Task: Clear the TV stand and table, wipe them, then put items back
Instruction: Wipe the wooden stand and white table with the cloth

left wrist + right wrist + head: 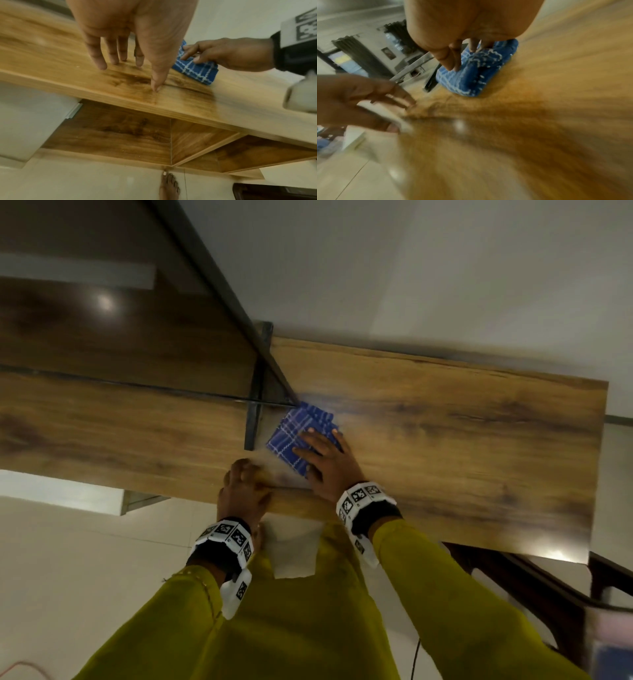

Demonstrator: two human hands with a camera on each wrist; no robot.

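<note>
now my right hand fingers flat, spread, pressing folded blue checked cloth onto wooden stand top, beside black metal upright. left hand fingers relaxed, tips resting on front edge, holding nothing. cloth likely soft, light, bunches easily; best kept under flat palm, pressure over middle, not pinched at corner.

My long mustard-yellow sleeves run down both arms, and the same yellow cloth hangs over my front. Each wrist carries a black strap band fitted with a white blocky camera mount printed with black-and-white square markers. My one visible foot is bare.
</note>
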